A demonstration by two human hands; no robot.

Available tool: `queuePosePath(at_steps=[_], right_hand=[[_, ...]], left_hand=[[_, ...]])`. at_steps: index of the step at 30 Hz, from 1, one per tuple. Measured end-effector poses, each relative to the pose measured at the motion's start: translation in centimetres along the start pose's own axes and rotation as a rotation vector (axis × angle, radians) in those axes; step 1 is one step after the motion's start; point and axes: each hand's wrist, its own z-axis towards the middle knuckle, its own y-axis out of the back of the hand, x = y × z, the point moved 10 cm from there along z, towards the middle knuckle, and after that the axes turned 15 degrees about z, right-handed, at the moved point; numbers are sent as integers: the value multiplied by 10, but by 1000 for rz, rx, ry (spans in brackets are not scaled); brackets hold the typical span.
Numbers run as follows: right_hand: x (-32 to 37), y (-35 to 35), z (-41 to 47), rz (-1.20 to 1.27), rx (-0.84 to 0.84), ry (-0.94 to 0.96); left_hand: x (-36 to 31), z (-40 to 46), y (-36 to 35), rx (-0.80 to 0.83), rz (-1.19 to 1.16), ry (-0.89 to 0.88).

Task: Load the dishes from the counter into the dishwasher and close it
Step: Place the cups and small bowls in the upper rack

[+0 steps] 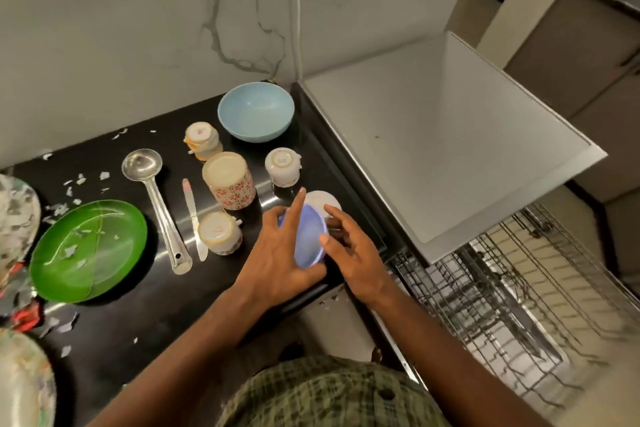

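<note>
Here the purple bowl (308, 239) sits between both hands, at the right edge of the black counter (138, 305). The left hand (277, 253) curls around its left side. The right hand (349, 253) holds its right rim with bent fingers.

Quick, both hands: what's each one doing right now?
Left hand: holding the purple bowl, index finger straight.
Right hand: fingers on the same bowl's rim; firm hold cannot be told.
</note>
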Motion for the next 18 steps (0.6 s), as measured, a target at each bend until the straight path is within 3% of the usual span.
queuePosePath(at_steps=[12,18], right_hand=[[4,39,-14,361,-283,-25],[23,73,-36,257,-403,70]], left_hand=[[-73,33,1,-57,-384,-190],[-86,33,-5,-65,-353,-277]])
